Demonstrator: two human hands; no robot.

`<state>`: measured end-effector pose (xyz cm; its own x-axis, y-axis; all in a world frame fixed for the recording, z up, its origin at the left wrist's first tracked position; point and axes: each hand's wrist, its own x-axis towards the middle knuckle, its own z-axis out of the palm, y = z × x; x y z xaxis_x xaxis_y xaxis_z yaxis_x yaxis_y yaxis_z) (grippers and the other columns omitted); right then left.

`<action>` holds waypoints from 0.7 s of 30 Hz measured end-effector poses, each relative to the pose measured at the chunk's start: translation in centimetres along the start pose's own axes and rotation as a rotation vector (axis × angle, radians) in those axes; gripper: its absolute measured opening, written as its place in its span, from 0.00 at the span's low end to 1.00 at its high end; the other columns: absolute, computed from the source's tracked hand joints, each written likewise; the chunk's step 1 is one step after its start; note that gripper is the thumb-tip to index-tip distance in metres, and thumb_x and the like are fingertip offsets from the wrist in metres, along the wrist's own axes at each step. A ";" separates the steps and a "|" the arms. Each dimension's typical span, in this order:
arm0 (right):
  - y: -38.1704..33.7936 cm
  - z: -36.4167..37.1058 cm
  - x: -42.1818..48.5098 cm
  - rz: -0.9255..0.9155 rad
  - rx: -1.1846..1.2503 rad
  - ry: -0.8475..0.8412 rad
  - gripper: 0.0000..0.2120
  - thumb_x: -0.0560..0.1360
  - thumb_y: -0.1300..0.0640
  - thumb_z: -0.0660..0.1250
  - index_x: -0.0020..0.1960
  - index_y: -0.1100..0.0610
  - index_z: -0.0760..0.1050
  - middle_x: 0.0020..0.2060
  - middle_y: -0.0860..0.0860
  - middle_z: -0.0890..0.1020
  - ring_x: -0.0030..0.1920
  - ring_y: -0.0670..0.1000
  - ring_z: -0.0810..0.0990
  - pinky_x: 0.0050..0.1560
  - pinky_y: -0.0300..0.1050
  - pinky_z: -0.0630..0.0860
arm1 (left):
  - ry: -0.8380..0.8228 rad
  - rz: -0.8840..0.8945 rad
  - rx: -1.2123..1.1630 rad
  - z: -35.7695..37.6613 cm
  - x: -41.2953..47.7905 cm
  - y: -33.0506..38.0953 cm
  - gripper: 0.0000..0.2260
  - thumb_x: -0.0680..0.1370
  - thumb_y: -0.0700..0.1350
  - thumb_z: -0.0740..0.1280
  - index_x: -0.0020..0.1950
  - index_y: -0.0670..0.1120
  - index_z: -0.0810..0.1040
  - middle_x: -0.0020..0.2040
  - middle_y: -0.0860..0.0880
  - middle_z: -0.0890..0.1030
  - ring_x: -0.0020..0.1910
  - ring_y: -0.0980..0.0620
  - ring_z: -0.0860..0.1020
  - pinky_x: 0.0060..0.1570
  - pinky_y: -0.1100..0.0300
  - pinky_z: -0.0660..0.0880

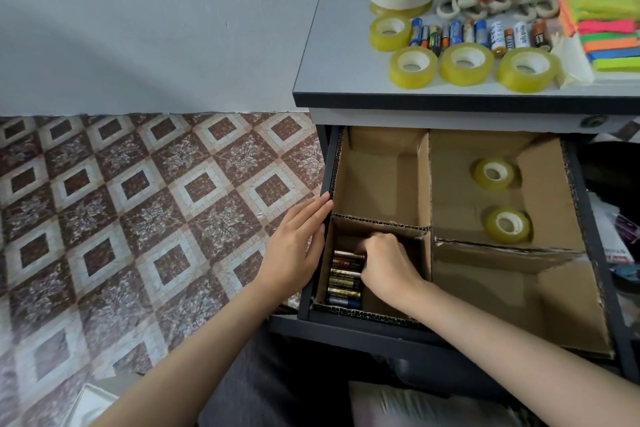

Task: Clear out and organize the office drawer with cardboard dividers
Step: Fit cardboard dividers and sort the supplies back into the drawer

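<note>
Now two tape rolls (493, 173) (508, 225) lie in the drawer (346, 318).

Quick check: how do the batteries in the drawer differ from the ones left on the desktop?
The drawer batteries lie in the front-left cardboard compartment, the right hand over them; the desktop batteries lie untouched beside tape rolls. The drawer batteries point sideways, the desktop batteries front to back. Both sets lie flat in one row.
</note>
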<state>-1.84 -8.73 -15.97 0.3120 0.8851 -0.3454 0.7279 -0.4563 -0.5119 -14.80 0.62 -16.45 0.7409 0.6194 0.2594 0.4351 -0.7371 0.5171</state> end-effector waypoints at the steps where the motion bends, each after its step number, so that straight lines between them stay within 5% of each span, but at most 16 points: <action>1: 0.0 0.0 0.0 0.001 0.006 0.000 0.13 0.72 0.71 0.64 0.54 0.64 0.79 0.52 0.57 0.78 0.52 0.56 0.78 0.54 0.46 0.76 | -0.006 -0.005 0.009 0.0 0.0 0.1 0.18 0.79 0.43 0.54 0.66 0.39 0.74 0.66 0.47 0.74 0.67 0.54 0.67 0.67 0.70 0.60; 10: 0.7 -4.2 -2.8 -0.110 0.069 0.086 0.08 0.75 0.64 0.63 0.47 0.58 0.81 0.46 0.52 0.81 0.46 0.48 0.77 0.45 0.35 0.72 | -0.028 -0.018 0.157 -1.6 1.4 2.2 0.15 0.76 0.43 0.62 0.58 0.38 0.80 0.56 0.45 0.82 0.58 0.46 0.78 0.57 0.57 0.72; 15: 1.3 -9.7 -4.2 -0.149 0.069 0.244 0.07 0.76 0.61 0.65 0.47 0.55 0.82 0.43 0.48 0.82 0.39 0.43 0.76 0.36 0.25 0.66 | 0.104 -0.007 0.100 -3.4 4.5 5.8 0.11 0.78 0.43 0.64 0.56 0.42 0.81 0.53 0.49 0.82 0.55 0.52 0.76 0.52 0.64 0.70; 21: 2.9 -15.9 -4.8 -0.093 0.085 0.417 0.05 0.75 0.59 0.67 0.44 0.54 0.81 0.41 0.47 0.81 0.43 0.44 0.77 0.46 0.35 0.73 | 0.104 0.035 0.094 -5.6 9.7 9.0 0.10 0.77 0.45 0.66 0.56 0.45 0.81 0.54 0.51 0.81 0.56 0.53 0.74 0.55 0.67 0.65</action>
<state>8.47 -12.90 -3.29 0.4802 0.8761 0.0434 0.7168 -0.3634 -0.5951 -6.55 1.53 -4.78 0.7016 0.6141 0.3615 0.4595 -0.7776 0.4292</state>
